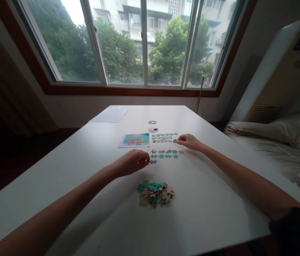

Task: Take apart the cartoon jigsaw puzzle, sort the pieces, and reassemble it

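jigsaw pieces (161, 156) are lying on the white desk (197, 213) in front of you, in two areas: a loose pile (155, 193) near your side and several short rows farther out. the pile is showing teal faces and brownish backs, with pieces overlapping at mixed angles. the rows are running from left to right, mostly teal, with some yellow among them; a gap is separating the farther group from the nearer group.

your right hand (189, 142) is reaching in from the right, and its grip is pinching a green piece (175, 140) at the right end of the farther group. your left hand (132, 161) is curling at the left end of a pink and teal piece (153, 161), which is lying on your side of the nearer group. you cannot tell from this view whether the left grip is holding that piece or only touching it.

a picture card (135, 139) is lying to the left of the farther group. two round items (153, 129) are lying beyond the rows, and pale paper sheets (109, 114) are resting at the far left corner.
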